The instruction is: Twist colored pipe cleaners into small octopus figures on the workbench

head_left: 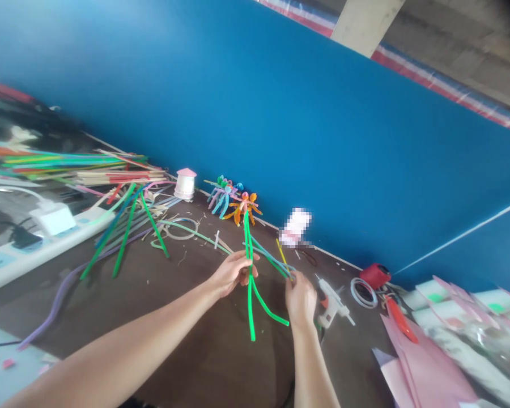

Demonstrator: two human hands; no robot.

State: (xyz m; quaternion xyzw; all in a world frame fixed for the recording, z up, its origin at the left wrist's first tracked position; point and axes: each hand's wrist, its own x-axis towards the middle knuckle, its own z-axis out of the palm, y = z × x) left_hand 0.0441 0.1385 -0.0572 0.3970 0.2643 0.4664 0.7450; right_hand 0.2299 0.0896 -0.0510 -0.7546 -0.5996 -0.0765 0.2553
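Observation:
My left hand [233,272] is closed around green pipe cleaners [250,306], held upright above the middle of the dark table. Their lower ends hang below the fingers, one straight and one bending to the right. On the right, my right hand [301,294] has its fingers closed at the ends of blue and green pipe cleaners [274,260] that slant down toward it. A thin yellow stick [281,251] reaches toward that hand; I cannot tell whether it is held. Small orange [242,208] and blue-purple pipe-cleaner figures [223,195] stand behind, by the blue wall.
Loose pipe cleaners [76,161] pile up at the left, near a white power strip [59,243]. A small white pot with a pink roof [185,184] stands by the wall. To the right lie a glue gun [335,303], a tape roll [364,293], a red spool [374,276] and pink sheets [429,362].

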